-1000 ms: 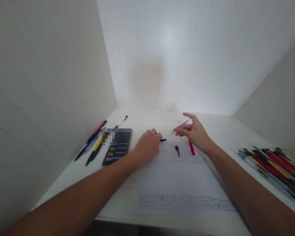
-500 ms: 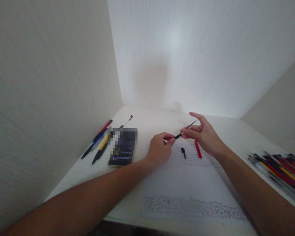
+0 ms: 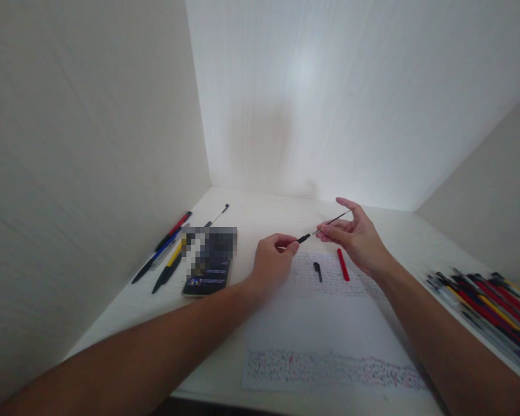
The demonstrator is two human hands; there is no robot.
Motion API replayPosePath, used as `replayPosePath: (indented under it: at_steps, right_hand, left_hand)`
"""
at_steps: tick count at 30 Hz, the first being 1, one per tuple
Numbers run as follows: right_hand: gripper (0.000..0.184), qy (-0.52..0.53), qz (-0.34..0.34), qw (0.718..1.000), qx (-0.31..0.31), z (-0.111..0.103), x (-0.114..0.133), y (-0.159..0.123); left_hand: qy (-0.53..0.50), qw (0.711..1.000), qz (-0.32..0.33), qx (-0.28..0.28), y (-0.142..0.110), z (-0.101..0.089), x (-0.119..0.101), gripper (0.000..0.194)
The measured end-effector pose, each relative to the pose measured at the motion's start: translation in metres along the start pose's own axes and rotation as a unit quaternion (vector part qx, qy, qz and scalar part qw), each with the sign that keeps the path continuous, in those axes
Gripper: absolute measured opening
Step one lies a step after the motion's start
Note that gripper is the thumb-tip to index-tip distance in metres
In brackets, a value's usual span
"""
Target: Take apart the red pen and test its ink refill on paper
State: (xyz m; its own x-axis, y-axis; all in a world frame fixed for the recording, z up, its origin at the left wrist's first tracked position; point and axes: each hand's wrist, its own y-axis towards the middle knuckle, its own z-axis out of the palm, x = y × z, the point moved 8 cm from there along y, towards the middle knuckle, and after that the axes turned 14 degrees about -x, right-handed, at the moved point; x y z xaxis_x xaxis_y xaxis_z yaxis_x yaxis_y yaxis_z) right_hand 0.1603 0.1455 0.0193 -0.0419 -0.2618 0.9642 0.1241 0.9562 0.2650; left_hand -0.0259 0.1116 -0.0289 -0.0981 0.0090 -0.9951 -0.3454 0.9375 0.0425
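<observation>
Between the thumb and fingers of my left hand (image 3: pixel 274 258) is a short black pen grip section (image 3: pixel 304 238), pointing up to the right. My right hand (image 3: pixel 354 234) pinches a thin dark ink refill (image 3: pixel 338 217), its index finger stretched out near the refill's far end. A small gap separates the refill's tip from the black grip section. Below the hands, a black pen cap (image 3: pixel 318 272) and a red pen barrel (image 3: pixel 343 264) lie on the written sheet of paper (image 3: pixel 316 323).
A phone (image 3: pixel 208 277) lies left of my left hand, partly pixelated. Several pens (image 3: pixel 167 263) lie beside it along the left wall, one thin white-and-black pen (image 3: pixel 219 214) behind it. Many more pens (image 3: pixel 489 300) are piled at the right. Walls enclose the white table (image 3: pixel 216 352).
The black grip section and the refill, close together before, are now drawn apart, with a gap between them. My left hand has shifted slightly left. The whole view has shifted a little too.
</observation>
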Motion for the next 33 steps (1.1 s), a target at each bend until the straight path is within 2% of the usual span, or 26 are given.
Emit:
replayPosePath:
  at_steps: [5, 12, 33]
  right_hand:
    - [0.089, -0.016, -0.003, 1.0, 0.015, 0.0023, 0.0006, -0.0012]
    - [0.088, -0.03, -0.006, 1.0, -0.006, -0.0009, -0.0016, 0.0012]
    - [0.092, -0.031, -0.002, 1.0, 0.001, 0.0011, -0.0017, 0.0004]
  left_hand:
    - [0.005, 1.0, 0.005, 0.009, -0.0017, 0.0006, -0.0018, 0.011]
    - [-0.013, 1.0, -0.004, 0.017, -0.0019, 0.003, 0.0003, 0.013]
    - [-0.017, 1.0, -0.003, 0.01, -0.0012, 0.0019, -0.0019, 0.011]
